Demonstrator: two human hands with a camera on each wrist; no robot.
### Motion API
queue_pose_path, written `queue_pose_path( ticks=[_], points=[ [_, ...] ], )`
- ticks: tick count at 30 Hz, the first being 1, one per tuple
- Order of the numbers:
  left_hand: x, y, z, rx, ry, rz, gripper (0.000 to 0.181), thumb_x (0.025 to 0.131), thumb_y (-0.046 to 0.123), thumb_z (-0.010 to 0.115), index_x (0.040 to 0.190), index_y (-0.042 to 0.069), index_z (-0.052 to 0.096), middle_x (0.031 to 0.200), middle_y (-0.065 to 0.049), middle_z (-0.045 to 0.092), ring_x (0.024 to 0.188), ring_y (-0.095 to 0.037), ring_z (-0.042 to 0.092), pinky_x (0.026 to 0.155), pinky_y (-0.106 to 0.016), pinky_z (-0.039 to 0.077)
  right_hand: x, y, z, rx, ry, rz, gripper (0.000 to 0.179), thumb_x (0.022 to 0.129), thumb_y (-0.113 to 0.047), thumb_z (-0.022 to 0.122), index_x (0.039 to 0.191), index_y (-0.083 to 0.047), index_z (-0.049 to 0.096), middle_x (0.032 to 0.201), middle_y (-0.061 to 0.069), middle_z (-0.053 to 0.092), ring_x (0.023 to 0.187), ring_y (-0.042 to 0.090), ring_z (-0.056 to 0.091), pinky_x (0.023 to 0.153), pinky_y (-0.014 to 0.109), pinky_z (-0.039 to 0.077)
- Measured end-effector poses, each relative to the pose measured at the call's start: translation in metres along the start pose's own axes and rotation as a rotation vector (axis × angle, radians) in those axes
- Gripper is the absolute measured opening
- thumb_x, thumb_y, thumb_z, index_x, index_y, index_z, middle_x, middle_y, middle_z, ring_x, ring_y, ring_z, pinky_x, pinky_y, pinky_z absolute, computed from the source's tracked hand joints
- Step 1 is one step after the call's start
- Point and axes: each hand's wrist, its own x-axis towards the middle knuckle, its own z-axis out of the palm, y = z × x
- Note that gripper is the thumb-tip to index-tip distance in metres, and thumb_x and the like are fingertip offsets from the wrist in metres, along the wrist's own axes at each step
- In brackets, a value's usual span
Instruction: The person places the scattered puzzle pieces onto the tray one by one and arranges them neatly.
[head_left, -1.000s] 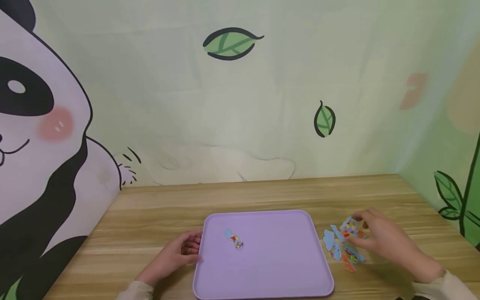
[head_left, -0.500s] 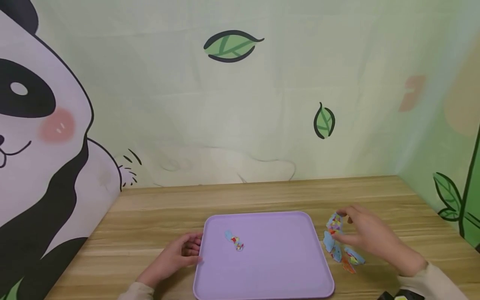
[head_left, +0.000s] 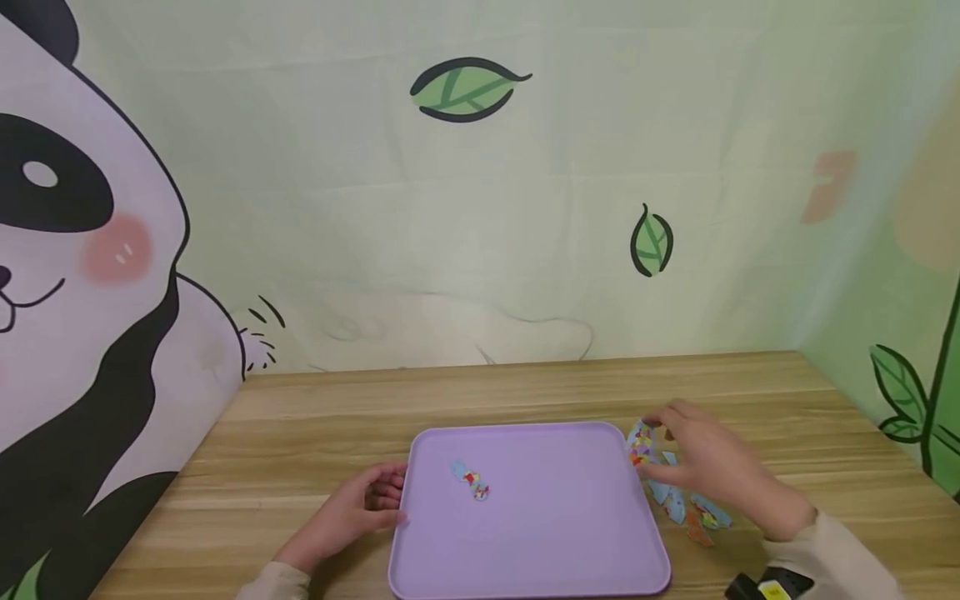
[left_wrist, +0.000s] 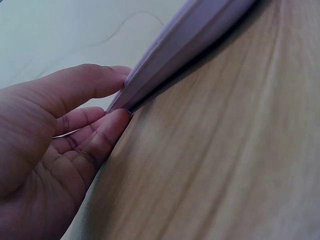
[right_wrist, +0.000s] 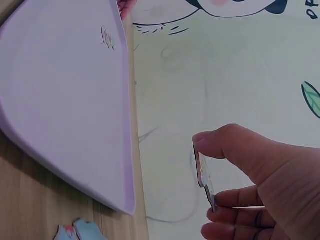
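Note:
My right hand [head_left: 712, 467] pinches a flat, patterned jigsaw puzzle piece [head_left: 641, 442] between thumb and fingers, just off the right edge of a lilac tray [head_left: 555, 517]. Seen from the right wrist, that piece shows nearly edge-on, thin and notched. At the tray's left side my left hand [head_left: 347, 510] holds the rim, with thumb and fingertips against its edge in the left wrist view. A small blue strip of puzzle with red and yellow bits [head_left: 470, 479] lies in the tray's left part.
Several loose puzzle pieces [head_left: 675, 505], blue and orange, lie on the wooden table [head_left: 330, 417] right of the tray, partly beneath my right hand. A printed cloth wall [head_left: 360, 208] with a panda and leaves rises behind the table.
My right hand has carried the patterned puzzle piece leftward from the loose pieces to the tray's right edge. The left hand and tray have stayed in place.

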Motion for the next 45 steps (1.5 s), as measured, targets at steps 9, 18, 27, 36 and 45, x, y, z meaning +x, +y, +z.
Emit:
queue_pose_path(
  ticks=[9,18,27,36,45],
  points=[
    [0.0,-0.001,0.0,0.004,0.002,0.001,0.065,0.082,0.009,0.074,0.135,-0.012,0.042,0.115,-0.024,0.057,0.095,-0.01,0.058,0.085,-0.019,0.052,0.009,-0.013,0.01,0.029,-0.042,-0.007,0.055,0.073,-0.036,0.081,0.112,-0.003,0.062,0.1,0.006,0.062,0.085,0.019,0.062,0.063,0.027,0.05],
    [0.001,-0.004,0.0,-0.003,0.005,0.009,0.066,0.082,0.009,0.074,0.135,-0.012,0.042,0.115,-0.025,0.057,0.095,-0.008,0.058,0.085,-0.019,0.052,0.016,-0.021,0.022,0.043,-0.061,-0.042,0.057,0.071,-0.036,0.082,0.112,-0.002,0.062,0.105,0.009,0.063,0.086,0.02,0.065,0.066,0.029,0.053],
    [0.0,-0.003,0.0,0.004,0.007,0.006,0.066,0.082,0.01,0.074,0.135,-0.012,0.042,0.115,-0.024,0.057,0.095,-0.009,0.058,0.085,-0.019,0.052,0.021,-0.03,0.035,0.006,-0.057,-0.075,0.054,0.071,-0.04,0.081,0.11,-0.006,0.065,0.101,0.004,0.063,0.082,0.015,0.065,0.06,0.022,0.048],
    [0.0,-0.002,0.001,0.005,0.005,0.014,0.065,0.083,0.01,0.074,0.134,-0.013,0.042,0.115,-0.025,0.057,0.095,-0.008,0.058,0.085,-0.019,0.052,0.029,-0.039,0.048,0.023,-0.056,-0.148,0.051,0.07,-0.037,0.079,0.106,-0.005,0.065,0.099,0.004,0.061,0.08,0.014,0.063,0.064,0.022,0.05],
    [0.0,-0.001,0.0,-0.007,0.0,0.013,0.065,0.083,0.01,0.074,0.135,-0.013,0.041,0.115,-0.025,0.057,0.094,-0.007,0.058,0.084,-0.019,0.052,0.035,-0.049,0.056,-0.002,-0.066,-0.18,0.049,0.069,-0.036,0.077,0.105,-0.006,0.065,0.098,0.003,0.061,0.082,0.015,0.059,0.07,0.028,0.051]
  ],
)
